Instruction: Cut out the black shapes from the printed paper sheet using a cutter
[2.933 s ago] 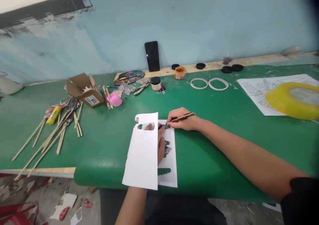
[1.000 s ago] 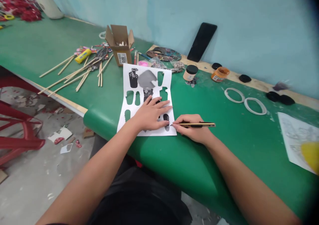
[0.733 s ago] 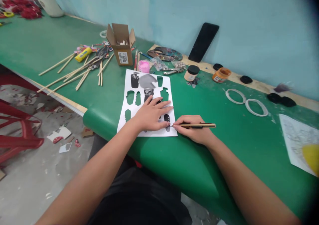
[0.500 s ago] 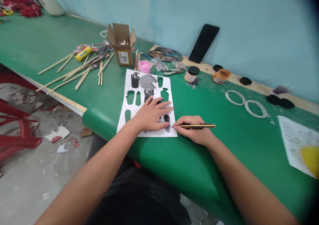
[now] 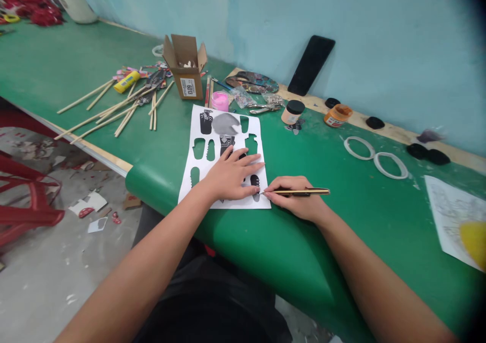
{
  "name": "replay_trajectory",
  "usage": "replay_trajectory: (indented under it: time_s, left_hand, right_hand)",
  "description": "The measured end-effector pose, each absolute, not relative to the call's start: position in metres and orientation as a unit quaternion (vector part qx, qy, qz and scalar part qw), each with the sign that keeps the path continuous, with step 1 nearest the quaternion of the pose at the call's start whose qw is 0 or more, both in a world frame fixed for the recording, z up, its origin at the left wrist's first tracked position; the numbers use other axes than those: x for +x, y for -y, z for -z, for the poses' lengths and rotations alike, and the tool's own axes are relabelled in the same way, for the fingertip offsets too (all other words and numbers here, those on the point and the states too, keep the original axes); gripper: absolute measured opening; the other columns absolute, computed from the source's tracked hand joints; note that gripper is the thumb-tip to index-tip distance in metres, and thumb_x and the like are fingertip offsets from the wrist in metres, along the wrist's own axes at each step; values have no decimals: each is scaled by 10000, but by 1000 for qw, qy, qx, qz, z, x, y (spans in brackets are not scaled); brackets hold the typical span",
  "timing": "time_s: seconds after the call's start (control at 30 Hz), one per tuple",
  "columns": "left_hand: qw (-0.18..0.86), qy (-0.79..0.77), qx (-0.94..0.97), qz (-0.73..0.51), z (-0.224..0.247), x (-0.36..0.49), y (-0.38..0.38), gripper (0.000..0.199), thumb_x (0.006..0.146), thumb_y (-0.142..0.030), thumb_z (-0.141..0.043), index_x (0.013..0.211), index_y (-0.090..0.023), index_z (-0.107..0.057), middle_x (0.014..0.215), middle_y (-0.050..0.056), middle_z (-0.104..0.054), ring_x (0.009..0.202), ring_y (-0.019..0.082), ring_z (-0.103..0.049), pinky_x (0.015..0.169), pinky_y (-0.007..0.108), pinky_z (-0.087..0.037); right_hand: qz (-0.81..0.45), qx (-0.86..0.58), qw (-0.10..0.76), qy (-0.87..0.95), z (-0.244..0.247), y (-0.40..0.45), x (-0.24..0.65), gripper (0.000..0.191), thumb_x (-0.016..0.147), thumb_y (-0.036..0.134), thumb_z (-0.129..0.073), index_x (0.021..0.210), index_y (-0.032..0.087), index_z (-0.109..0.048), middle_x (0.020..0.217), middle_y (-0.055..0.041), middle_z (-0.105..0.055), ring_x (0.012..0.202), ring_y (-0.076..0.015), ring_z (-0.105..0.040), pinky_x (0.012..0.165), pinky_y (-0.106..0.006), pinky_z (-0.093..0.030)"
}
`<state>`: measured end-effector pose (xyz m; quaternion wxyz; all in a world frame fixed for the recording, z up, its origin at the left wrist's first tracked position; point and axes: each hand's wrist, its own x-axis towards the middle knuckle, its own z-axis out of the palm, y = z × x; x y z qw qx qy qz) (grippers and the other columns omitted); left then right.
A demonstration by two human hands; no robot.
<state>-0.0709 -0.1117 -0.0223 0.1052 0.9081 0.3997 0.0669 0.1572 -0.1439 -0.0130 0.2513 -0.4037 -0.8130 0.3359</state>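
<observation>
A white paper sheet (image 5: 205, 196) with black and grey printed figures lies on the green-covered table. Several shapes are cut out of it, and green shows through the holes. My left hand (image 5: 236, 177) rests flat on the sheet with its fingers spread, hiding part of the print. Just beyond the sheet's right edge, my right hand (image 5: 294, 196) is closed on a slim gold-and-black craft knife (image 5: 309, 191), held like a pen. Its pale tip points at a small black figure (image 5: 255, 182) near the lower right corner, close to my left thumb.
Behind the sheet stand an open cardboard box (image 5: 185, 79), a pink paint pot (image 5: 220, 101) and a black-lidded jar (image 5: 292, 112). Wooden sticks (image 5: 125, 105) and a yellow glue stick (image 5: 126, 81) lie left. White rings (image 5: 359, 148) and an orange paint jar (image 5: 337, 115) are right.
Almost nothing differs. Both hands stay in place, with the knife tip at the same figure; the whole view shifts very slightly.
</observation>
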Motion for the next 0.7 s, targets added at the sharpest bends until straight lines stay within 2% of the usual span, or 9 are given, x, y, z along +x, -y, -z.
replay_trajectory:
  time_s: [0.33,0.7]
  left_hand:
    - [104,-398,909,-67,23,-71,111,658,910,-615,-467,1483,-297,-412,1585,-12,-323,1447,334,-242,1196,549,-55]
    - [97,-396,911,-64,23,-72,112,659,912,-613,-462,1485,-291,-410,1584,-7,-326,1442,337,-255,1196,551,-57]
  right_hand:
    - [-357,-386,244,815,11,143,160,103,880,251,-657,886,205,-750,831,-45,-733,725,-162,-659,674,-282,-490]
    - [-372,-388,245,807,9,143,159,150,886,302,-657,859,189,-752,793,-52,-716,625,-147,-640,606,-277,-491]
